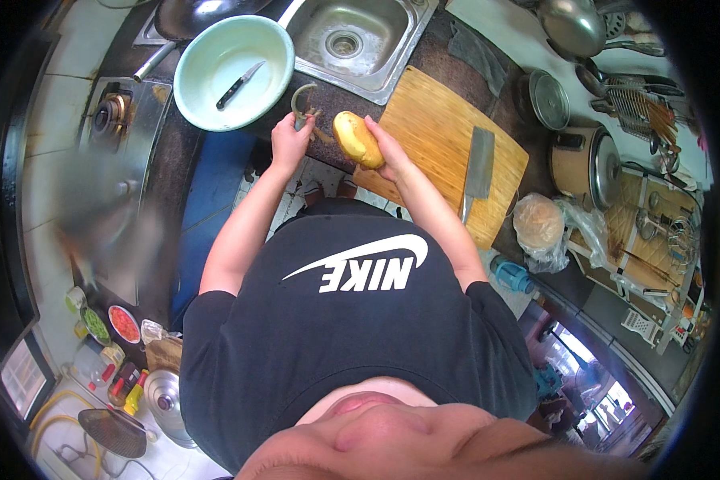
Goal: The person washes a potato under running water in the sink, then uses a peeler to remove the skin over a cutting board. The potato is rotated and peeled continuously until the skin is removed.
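My left hand (291,141) is closed around the handle of a vegetable peeler (302,103), whose curved head points away from me. My right hand (390,150) grips a yellow, largely peeled potato (358,140) by its right side. The peeler and potato are apart. Brown peelings (320,133) lie on the dark counter between my hands. Beyond my left hand, a pale green basin (186,90) holds a black-handled knife (239,85). To the right, a cleaver (480,165) rests on a wooden cutting board (432,129).
A steel sink (390,81) lies ahead, with a wok (198,15) at upper left. The gas stove (111,120) is on the left. Beside the board at right stand a rice cooker (579,159) and a bagged round item (539,222). A grey cloth (477,54) lies behind the board.
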